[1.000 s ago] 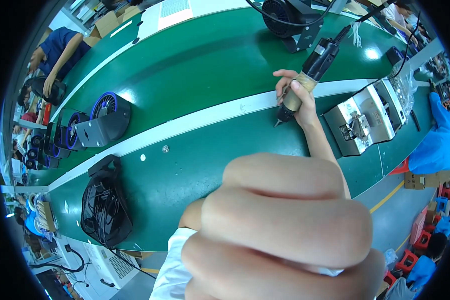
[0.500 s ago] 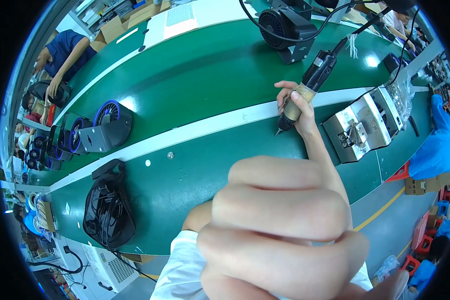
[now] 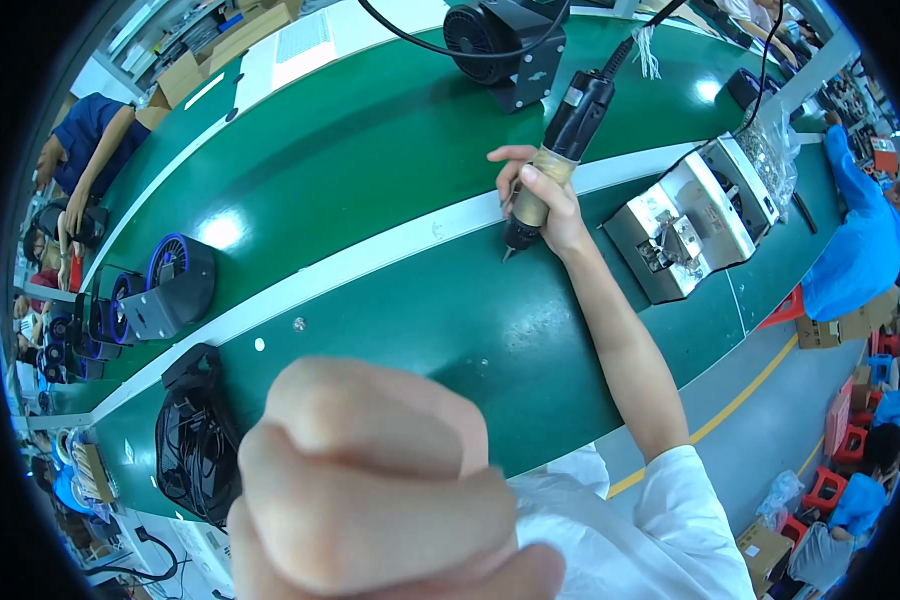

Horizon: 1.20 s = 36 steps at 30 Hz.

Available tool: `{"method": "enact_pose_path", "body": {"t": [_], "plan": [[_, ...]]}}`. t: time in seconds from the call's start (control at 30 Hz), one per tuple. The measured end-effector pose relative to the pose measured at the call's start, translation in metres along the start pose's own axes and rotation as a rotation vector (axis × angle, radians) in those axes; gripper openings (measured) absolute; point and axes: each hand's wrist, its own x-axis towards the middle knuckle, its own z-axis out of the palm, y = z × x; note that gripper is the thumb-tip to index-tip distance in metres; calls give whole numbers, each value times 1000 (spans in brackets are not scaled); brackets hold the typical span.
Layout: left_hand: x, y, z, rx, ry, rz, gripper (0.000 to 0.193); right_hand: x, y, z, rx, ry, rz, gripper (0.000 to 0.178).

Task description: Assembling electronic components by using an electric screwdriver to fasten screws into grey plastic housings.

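head view: right hand [image 3: 560, 206] grips a tilted screwdriver [image 3: 558, 163], forearm [image 3: 615, 335] outstretched.

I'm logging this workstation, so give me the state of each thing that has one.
Right hand: closed around the electric screwdriver.
Electric screwdriver: gripped, bit angled downward; running or not, can't tell.
Left hand: curled into a fist; inside hidden.
Silver metal fixture: standing on the green bench.
Black fan beyond the screwdriver: upright; spinning unclear.
Nearest purple-rimmed fan: standing upright.
Clear plastic bag: open or closed unclear.
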Motion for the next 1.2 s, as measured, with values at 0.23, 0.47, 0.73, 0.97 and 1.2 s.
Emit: {"method": "enact_pose_path", "body": {"t": [0.23,0.47,0.73,0.97,1.2], "plan": [[-4,13,-35,18,-51,-63,19,1,1,-2,-22,7,1,56],[1,25,-64,21,-118,-69,25,2,2,-1,-15,6,-9,57],[10,35,-85,17,-206,-43,33,1,3,-1,-15,7,-8,57],[13,36,-93,-9,-277,-21,39,-4,3,-5,-10,24,2,55],[5,30,-94,-74,-319,-77,46,-1,0,3,-8,21,0,53]]}}
